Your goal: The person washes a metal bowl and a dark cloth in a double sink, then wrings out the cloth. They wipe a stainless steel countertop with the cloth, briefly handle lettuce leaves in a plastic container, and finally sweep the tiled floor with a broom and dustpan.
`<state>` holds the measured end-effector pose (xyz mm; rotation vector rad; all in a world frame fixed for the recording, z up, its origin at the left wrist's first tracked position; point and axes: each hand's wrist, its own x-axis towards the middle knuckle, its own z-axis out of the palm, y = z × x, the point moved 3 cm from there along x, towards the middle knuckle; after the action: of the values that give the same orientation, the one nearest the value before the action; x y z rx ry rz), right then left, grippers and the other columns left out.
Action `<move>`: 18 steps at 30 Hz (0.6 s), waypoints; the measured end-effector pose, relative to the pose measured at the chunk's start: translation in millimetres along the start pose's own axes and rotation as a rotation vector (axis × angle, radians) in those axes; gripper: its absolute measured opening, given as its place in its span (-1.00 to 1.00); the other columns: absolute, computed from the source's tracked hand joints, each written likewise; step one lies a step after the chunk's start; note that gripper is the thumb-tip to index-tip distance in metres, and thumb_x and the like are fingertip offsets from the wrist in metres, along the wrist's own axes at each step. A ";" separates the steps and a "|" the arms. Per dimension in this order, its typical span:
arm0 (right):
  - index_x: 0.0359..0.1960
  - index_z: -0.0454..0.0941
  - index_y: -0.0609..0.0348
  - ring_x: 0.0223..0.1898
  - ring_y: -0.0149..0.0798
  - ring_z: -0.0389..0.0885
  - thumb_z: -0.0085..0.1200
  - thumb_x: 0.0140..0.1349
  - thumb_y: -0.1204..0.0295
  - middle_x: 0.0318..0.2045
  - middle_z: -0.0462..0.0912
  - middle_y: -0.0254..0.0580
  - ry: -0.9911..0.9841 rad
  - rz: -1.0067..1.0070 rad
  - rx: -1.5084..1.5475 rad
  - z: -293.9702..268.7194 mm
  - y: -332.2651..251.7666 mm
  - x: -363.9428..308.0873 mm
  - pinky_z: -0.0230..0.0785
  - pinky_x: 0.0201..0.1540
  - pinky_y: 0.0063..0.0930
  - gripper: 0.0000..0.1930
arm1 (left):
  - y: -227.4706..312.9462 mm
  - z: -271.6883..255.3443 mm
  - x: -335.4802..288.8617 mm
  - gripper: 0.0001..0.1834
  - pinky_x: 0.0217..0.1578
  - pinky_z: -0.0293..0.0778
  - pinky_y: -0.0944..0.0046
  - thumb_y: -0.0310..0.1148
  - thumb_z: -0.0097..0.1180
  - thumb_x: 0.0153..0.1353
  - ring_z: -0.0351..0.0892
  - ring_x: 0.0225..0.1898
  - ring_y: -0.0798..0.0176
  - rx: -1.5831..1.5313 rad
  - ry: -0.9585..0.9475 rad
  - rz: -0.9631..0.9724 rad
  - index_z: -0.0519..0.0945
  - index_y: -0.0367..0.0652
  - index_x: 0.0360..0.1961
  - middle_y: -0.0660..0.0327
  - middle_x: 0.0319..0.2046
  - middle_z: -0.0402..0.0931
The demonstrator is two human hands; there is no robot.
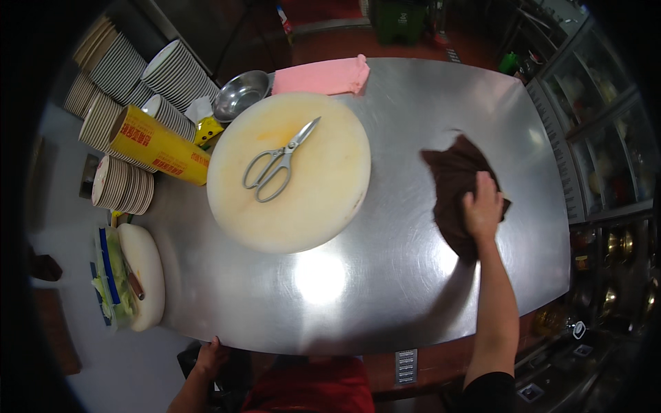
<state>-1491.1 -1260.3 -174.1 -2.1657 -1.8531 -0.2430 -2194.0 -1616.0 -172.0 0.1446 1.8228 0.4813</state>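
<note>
Under my right hand [485,206] lies a crumpled dark brown cloth [454,182] on the right part of the steel table [392,275]. The hand holds it down against the metal, its fingers stretched forward over the fabric. At the table's near left edge my left hand [211,356] grips the rim, one digit showing on top and the others mostly hidden. Between the hands and farther off, grey-handled scissors [275,165] rest on a thick round cutting board [296,220], blades toward the far right and slightly parted.
Behind the board are a folded pink cloth [320,78] and a metal bowl [242,96]. Stacked bowls [124,186] and a yellow cylinder [165,148] stand at the left. Near them are a small white board [148,275] and a clear container [113,275]. A glass-fronted cabinet [613,151] borders the right.
</note>
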 end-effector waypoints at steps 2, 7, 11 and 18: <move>0.28 0.15 0.06 0.31 -0.17 0.13 -0.11 0.20 0.26 0.28 0.20 -0.18 0.008 0.120 -0.048 -5.4 62.4 -14.8 -0.09 0.30 -0.05 -0.42 | 0.4 -7.5 -0.9 -0.31 -0.05 0.33 0.03 0.17 0.00 0.17 0.42 -0.01 0.11 0.029 0.028 -0.057 0.28 -0.12 0.15 0.16 -0.01 0.43; 0.32 0.06 0.03 0.32 -0.13 0.09 -0.25 0.32 0.17 0.32 0.12 -0.17 -0.064 0.515 -0.239 -38.7 207.0 -119.1 -0.06 0.28 -0.02 -0.44 | 26.1 15.7 -21.8 -0.29 -0.02 0.33 0.03 0.17 -0.01 0.18 0.42 0.02 0.08 0.709 -0.085 0.062 0.25 -0.13 0.17 0.12 0.03 0.39; 0.34 0.03 0.01 0.34 -0.13 0.05 -0.29 0.34 0.18 0.34 0.07 -0.20 -0.093 0.648 -0.255 -52.3 210.0 -195.0 -0.09 0.30 -0.07 -0.45 | 12.8 15.4 -9.7 -0.30 -0.03 0.37 0.07 0.13 -0.05 0.22 0.44 0.00 0.08 0.113 -0.084 -0.032 0.22 -0.17 0.18 0.08 0.06 0.37; 0.32 0.01 0.22 0.35 -0.10 0.04 -0.28 0.30 0.29 0.34 0.05 -0.06 -0.093 0.141 -0.247 -53.7 -65.9 -247.3 -0.14 0.33 -0.11 -0.43 | -10.2 1.4 5.0 -0.49 -0.12 0.47 0.21 -0.09 -0.06 0.29 0.52 -0.13 0.18 -0.018 -0.194 0.098 0.31 -0.25 0.11 0.07 -0.09 0.46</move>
<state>-1593.4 -1500.2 -192.2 -2.5008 -1.7898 -0.3651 -2192.8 -1623.2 -180.8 0.2603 1.6267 0.5343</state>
